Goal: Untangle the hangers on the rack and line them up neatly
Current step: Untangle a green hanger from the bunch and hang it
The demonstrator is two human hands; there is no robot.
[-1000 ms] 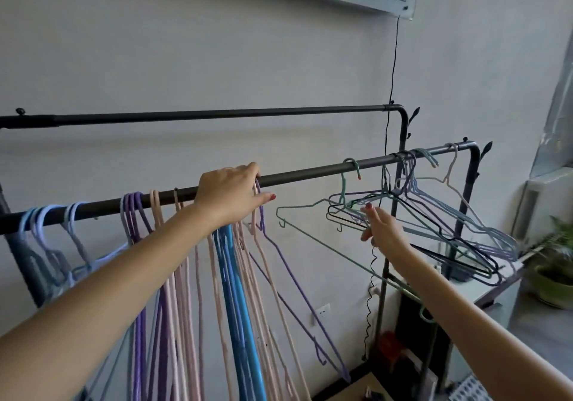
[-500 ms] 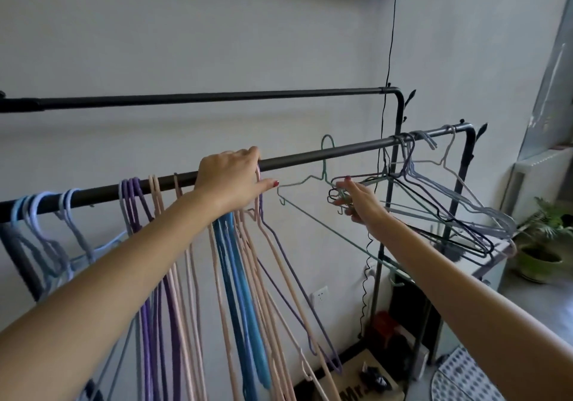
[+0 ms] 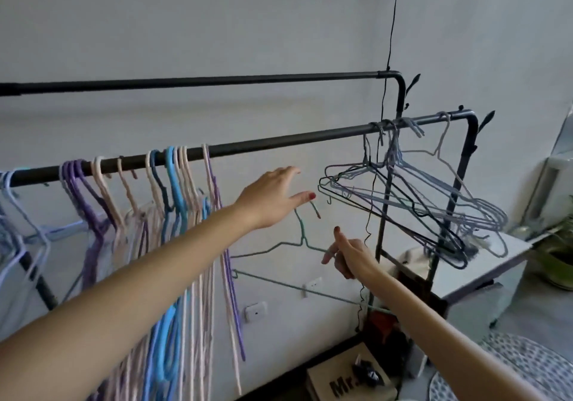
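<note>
A thin green wire hanger point(image 3: 280, 244) is off the rack and hangs in the air below the front bar point(image 3: 279, 144). My right hand point(image 3: 350, 256) is closed on its right shoulder wire. My left hand point(image 3: 273, 197) is open with fingers spread, its thumb just above the hanger's hook point(image 3: 313, 209). A tangled cluster of grey, blue and black wire hangers point(image 3: 418, 202) hangs at the bar's right end. Purple, pink and blue hangers point(image 3: 173, 183) hang side by side on the left part of the bar.
A second black bar point(image 3: 217, 79) runs behind and higher. A black cord point(image 3: 389, 53) drops down the wall beside the rack's right posts. A white table point(image 3: 483, 265), a potted plant point(image 3: 558, 245), a cardboard box point(image 3: 347, 382) and a patterned mat point(image 3: 527, 369) lie to the lower right.
My right hand has taken the green hanger off the bar and lowered it, away from the tangle. My left hand let go of the bar and moved right, down toward the hook.
</note>
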